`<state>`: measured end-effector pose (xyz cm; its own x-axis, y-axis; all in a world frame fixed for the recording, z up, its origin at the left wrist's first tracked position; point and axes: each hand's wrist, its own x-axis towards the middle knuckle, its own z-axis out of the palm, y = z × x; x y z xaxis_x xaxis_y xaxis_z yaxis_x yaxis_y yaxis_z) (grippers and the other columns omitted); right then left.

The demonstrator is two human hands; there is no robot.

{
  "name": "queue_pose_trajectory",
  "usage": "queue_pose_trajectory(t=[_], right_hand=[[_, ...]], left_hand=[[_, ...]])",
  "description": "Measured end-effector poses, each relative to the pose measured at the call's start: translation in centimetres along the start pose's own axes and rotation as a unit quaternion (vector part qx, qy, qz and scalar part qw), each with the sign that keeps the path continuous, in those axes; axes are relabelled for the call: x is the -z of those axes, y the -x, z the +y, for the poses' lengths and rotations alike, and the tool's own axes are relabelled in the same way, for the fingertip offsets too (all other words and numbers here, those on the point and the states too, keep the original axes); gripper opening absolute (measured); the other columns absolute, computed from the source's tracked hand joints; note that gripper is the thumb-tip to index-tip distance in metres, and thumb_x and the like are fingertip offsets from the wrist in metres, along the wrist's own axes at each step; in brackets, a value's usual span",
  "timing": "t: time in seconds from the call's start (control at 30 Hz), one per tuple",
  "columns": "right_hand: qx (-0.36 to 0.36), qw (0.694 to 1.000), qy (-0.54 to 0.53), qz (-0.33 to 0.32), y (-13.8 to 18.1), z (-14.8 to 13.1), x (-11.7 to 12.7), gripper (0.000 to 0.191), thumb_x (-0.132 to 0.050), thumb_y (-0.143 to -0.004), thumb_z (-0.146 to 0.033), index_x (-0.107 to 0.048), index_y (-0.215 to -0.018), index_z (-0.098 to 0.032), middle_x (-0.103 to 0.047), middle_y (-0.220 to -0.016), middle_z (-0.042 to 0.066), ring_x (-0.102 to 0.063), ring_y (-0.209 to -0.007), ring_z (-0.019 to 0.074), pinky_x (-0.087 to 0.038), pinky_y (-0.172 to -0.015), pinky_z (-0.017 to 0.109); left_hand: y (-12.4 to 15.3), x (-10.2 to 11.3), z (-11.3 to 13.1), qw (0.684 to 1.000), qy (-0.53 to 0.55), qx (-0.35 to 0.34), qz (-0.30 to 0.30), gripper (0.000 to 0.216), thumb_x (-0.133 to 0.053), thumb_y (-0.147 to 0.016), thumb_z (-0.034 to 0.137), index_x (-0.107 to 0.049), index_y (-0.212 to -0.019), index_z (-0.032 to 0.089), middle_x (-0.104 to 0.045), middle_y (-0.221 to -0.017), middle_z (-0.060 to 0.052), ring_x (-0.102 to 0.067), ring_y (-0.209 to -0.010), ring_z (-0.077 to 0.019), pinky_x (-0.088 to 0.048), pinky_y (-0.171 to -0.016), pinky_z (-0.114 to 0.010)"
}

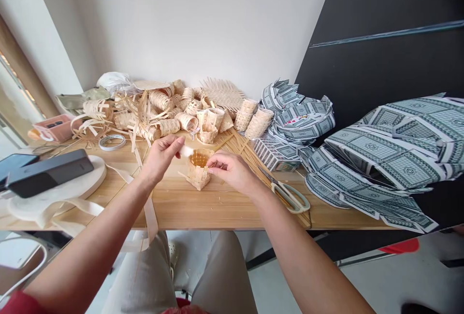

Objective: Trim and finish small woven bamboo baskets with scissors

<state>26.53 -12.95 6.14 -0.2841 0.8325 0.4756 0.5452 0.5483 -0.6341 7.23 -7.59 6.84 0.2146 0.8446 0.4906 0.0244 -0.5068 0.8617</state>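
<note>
A small woven straw basket [198, 173] stands on the wooden table [232, 207] between my hands. My right hand [232, 169] is closed, its fingertips pinching the basket's right rim. My left hand [163, 155] hovers just left of the rim, pinching a small pale, blurred piece [187, 150] between thumb and fingers. The basket's inside looks amber.
A heap of finished woven baskets and loose strips [170, 111] lies behind. Scissors [292, 197] rest right of my right hand. Patterned paper stacks [380, 159] cover the right side. A tape roll [112, 142], a dark phone [49, 171] on a white round board and a pink box [54, 127] sit left.
</note>
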Motion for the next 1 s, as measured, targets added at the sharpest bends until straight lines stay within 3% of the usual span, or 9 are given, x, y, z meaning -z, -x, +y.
queue_pose_trajectory(t=[0.13, 0.23, 0.33, 0.47, 0.57, 0.7, 0.83, 1.0], right_hand=[[0.006, 1.000, -0.009, 0.027, 0.0, 0.1, -0.1, 0.012, -0.057, -0.073, -0.008, -0.058, -0.066, -0.018, -0.058, -0.070, -0.001, -0.053, -0.067, 0.0136, -0.038, -0.062, 0.025], [0.005, 0.999, -0.025, 0.045, 0.1, 0.5, -0.2, 0.009, -0.056, -0.074, -0.011, -0.057, -0.068, -0.017, -0.058, -0.071, 0.000, -0.053, -0.068, 0.0139, -0.039, -0.064, 0.026], [0.000, 0.998, -0.043, 0.053, 0.1, 0.8, -0.2, 0.006, -0.056, -0.074, -0.015, -0.058, -0.069, -0.017, -0.057, -0.070, 0.000, -0.052, -0.066, 0.0137, -0.040, -0.062, 0.026], [-0.007, 0.997, -0.057, 0.058, 0.0, 0.9, -0.1, 0.008, -0.055, -0.076, -0.019, -0.057, -0.068, -0.017, -0.057, -0.068, -0.001, -0.052, -0.065, 0.0138, -0.040, -0.061, 0.026], [-0.004, 0.997, -0.057, 0.049, 0.1, 0.7, -0.2, 0.008, -0.055, -0.076, -0.018, -0.058, -0.068, -0.017, -0.057, -0.068, -0.001, -0.053, -0.065, 0.0141, -0.040, -0.063, 0.026], [0.017, 0.998, -0.038, 0.040, 0.2, -0.1, -0.4, 0.010, -0.055, -0.076, -0.015, -0.057, -0.067, -0.018, -0.057, -0.069, 0.000, -0.053, -0.068, 0.0148, -0.039, -0.064, 0.027], [0.046, 0.998, -0.003, 0.044, 0.2, -0.9, -0.8, 0.013, -0.054, -0.078, -0.013, -0.057, -0.066, -0.018, -0.058, -0.069, 0.001, -0.053, -0.067, 0.0150, -0.039, -0.064, 0.027], [0.050, 0.997, -0.004, 0.053, 0.0, -0.9, -1.1, 0.015, -0.054, -0.077, -0.013, -0.057, -0.064, -0.019, -0.058, -0.068, 0.001, -0.054, -0.066, 0.0155, -0.040, -0.063, 0.028]], left_hand=[[0.3, 1.1, -1.0, 0.997, -0.034, 0.068, -0.009, 0.034, -0.058, -0.075, 0.034, -0.054, -0.049, 0.014, -0.053, -0.046, 0.000, -0.047, -0.045, -0.0070, -0.039, -0.047, -0.019], [1.0, 1.0, -1.6, 0.995, -0.014, 0.083, -0.046, 0.017, -0.062, -0.072, 0.030, -0.058, -0.067, 0.015, -0.053, -0.050, 0.005, -0.042, -0.036, -0.0047, -0.032, -0.037, -0.017], [1.5, 0.6, -1.9, 0.998, -0.009, 0.030, -0.061, 0.020, -0.064, -0.071, 0.028, -0.062, -0.088, 0.018, -0.056, -0.068, 0.004, -0.043, -0.037, -0.0029, -0.033, -0.036, -0.017], [1.7, -0.1, -2.4, 0.994, -0.064, -0.071, -0.049, 0.024, -0.069, -0.068, 0.022, -0.069, -0.092, 0.020, -0.059, -0.100, -0.006, -0.061, -0.084, -0.0143, -0.049, -0.065, -0.023], [1.6, -0.4, -2.6, 0.990, -0.033, -0.072, -0.115, 0.023, -0.069, -0.069, 0.024, -0.070, -0.091, 0.019, -0.056, -0.117, -0.011, -0.056, -0.104, -0.0209, -0.050, -0.076, -0.028], [1.5, -0.3, -2.1, 0.983, -0.009, -0.078, -0.166, 0.020, -0.070, -0.071, 0.025, -0.070, -0.088, 0.018, -0.065, -0.102, -0.010, -0.059, -0.097, -0.0199, -0.048, -0.083, -0.030], [1.4, -0.1, -1.5, 0.972, -0.028, -0.074, -0.220, 0.017, -0.067, -0.074, 0.031, -0.071, -0.080, 0.016, -0.069, -0.079, -0.007, -0.062, -0.075, -0.0162, -0.048, -0.073, -0.028], [1.4, -0.2, -1.6, 0.973, -0.047, -0.064, -0.218, 0.025, -0.064, -0.075, 0.040, -0.072, -0.073, 0.017, -0.068, -0.071, -0.006, -0.060, -0.066, -0.0150, -0.048, -0.065, -0.026]])
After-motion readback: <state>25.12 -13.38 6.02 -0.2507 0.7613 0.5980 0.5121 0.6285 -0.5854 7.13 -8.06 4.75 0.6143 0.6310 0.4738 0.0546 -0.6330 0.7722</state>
